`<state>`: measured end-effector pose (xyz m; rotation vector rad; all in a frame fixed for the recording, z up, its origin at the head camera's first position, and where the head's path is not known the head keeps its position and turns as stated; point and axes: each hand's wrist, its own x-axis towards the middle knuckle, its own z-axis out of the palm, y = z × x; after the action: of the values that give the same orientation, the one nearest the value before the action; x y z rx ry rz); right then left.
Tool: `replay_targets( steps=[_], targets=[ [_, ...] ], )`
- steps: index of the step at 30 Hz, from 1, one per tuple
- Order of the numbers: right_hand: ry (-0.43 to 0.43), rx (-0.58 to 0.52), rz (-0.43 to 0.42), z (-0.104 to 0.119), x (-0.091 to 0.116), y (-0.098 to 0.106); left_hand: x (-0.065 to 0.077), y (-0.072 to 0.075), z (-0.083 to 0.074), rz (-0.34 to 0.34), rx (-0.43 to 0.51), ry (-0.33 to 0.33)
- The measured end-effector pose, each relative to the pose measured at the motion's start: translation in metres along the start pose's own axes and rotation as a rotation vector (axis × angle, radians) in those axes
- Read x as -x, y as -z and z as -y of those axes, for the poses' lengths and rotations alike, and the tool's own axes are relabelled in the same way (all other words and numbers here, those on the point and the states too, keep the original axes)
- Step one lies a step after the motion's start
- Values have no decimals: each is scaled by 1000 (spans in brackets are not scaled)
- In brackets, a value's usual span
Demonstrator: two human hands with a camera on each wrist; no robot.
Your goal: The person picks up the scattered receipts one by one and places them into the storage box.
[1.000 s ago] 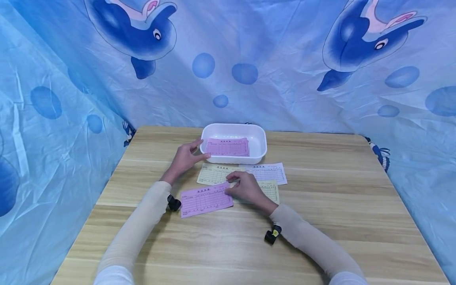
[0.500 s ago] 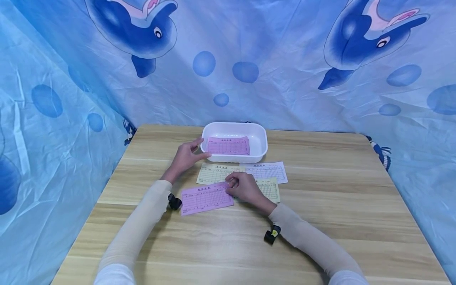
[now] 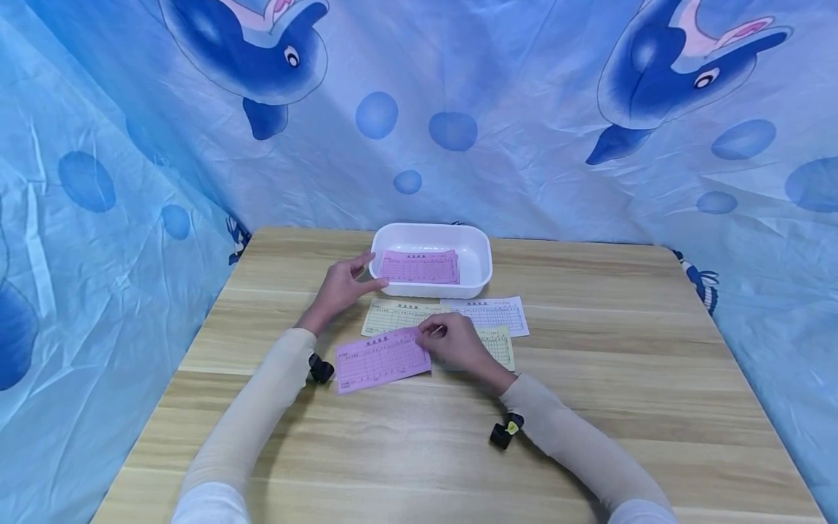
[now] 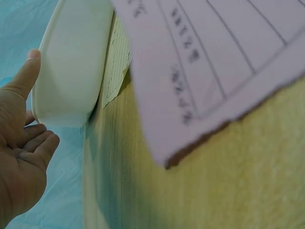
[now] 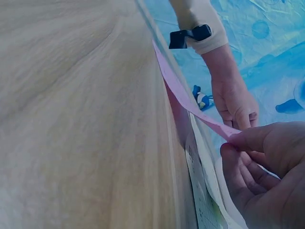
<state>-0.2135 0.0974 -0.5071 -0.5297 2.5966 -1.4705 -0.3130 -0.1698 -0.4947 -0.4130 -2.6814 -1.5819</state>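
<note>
My right hand point(image 3: 458, 342) pinches the right end of a pink printed form slip point(image 3: 380, 360) between thumb and forefinger. In the right wrist view the slip point(image 5: 178, 90) bends upward from the wood to the fingertips. My left hand point(image 3: 342, 287) is at the left end of a white plastic tray point(image 3: 432, 290), thumb against its wall near the front corner, the other fingers loosely bent. Inside the tray lie pink slips point(image 3: 419, 268). Yellow slips point(image 3: 396, 317) and a white slip point(image 3: 500, 317) lie in front of it, one yellow slip partly hidden under my right hand.
A light wooden table point(image 3: 622, 349) carries everything. Behind it and on both sides hangs a blue curtain point(image 3: 537, 182) with dolphin prints. Black wrist cameras point(image 3: 506, 432) are worn on both forearms, over beige sleeves point(image 3: 576, 444).
The right end of the pink slip has come up off the table with my right hand, and the slip has shifted slightly away from me. My left hand stays at the tray.
</note>
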Motion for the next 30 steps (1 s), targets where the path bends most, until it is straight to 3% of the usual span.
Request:
replay_targets(
  steps=[12,20,30],
  targets=[
    [-63,-200,-40,5,3,16,-2,0,0,-3,-3,-6],
    [-108,-240,-73,11,7,34,-3,1,1,-1,-13,-17],
    [-74,-245,-122,15,7,55,-2,1,2,15,9,-18]
  ],
)
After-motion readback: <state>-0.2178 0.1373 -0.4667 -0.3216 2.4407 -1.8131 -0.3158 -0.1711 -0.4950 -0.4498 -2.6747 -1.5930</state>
